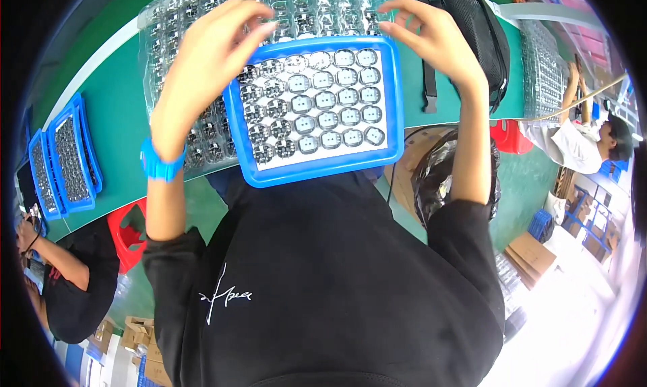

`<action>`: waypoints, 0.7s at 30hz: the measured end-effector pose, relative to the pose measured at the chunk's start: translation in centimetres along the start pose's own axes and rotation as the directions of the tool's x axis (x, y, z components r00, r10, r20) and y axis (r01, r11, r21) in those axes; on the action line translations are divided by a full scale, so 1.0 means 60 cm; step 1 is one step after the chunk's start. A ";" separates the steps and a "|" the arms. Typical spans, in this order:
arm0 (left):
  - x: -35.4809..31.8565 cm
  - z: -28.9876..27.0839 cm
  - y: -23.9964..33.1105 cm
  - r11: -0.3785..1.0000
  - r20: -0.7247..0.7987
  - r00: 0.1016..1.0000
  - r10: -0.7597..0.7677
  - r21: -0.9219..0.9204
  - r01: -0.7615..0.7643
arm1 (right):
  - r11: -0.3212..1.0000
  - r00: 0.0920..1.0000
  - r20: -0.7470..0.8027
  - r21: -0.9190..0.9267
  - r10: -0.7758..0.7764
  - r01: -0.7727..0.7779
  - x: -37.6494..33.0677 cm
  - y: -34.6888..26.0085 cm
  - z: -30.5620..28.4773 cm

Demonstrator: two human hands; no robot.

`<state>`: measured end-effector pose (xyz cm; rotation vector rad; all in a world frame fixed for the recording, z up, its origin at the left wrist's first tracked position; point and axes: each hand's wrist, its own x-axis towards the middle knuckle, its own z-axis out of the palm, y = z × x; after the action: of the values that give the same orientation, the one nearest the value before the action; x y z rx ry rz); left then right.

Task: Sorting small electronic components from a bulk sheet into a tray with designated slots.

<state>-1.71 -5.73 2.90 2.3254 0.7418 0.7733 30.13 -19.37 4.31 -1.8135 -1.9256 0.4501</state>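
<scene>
A shallow blue tray (317, 173) with a white lining lies in front of me, tilted slightly. Rows of small rounded parts fill it: the left columns hold dark, metallic-looking ones (276, 108), the others pale grey ones (325, 100). My left hand (219, 46) hovers over the tray's upper left corner, thumb and fingers bent but apart. Beyond the upper right corner, my right hand (431, 40) is curved likewise, with a gap between thumb and fingers. I see nothing in either hand. Clear plastic blister trays (176, 33) with dark parts lie under and behind the blue tray.
A black mesh bag (475, 40) with a strap lies right on the green table (114, 127). Blue trays of parts (71, 161) stand at the left. A black-lined bin (435, 174) is below the right edge. Co-workers sit at left and far right, near red stools (510, 137).
</scene>
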 end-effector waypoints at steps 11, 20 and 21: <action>0.081 0.064 0.006 0.949 0.373 0.906 0.200 0.156 -0.273 | 0.961 0.971 0.031 -0.138 -0.236 0.238 0.041 0.008 0.001; -0.003 -0.020 0.089 0.993 0.137 0.986 0.092 0.064 -0.101 | 0.967 0.968 -0.085 0.084 -0.235 0.242 -0.066 -0.168 0.037; -0.028 -0.022 0.081 0.988 0.105 0.985 0.139 0.059 -0.145 | 0.972 0.973 -0.074 0.068 -0.221 0.226 -0.070 -0.171 0.045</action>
<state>-2.19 -9.72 6.41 2.4783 0.5705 0.6958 20.12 -24.18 7.02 -1.5229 -2.0094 0.3764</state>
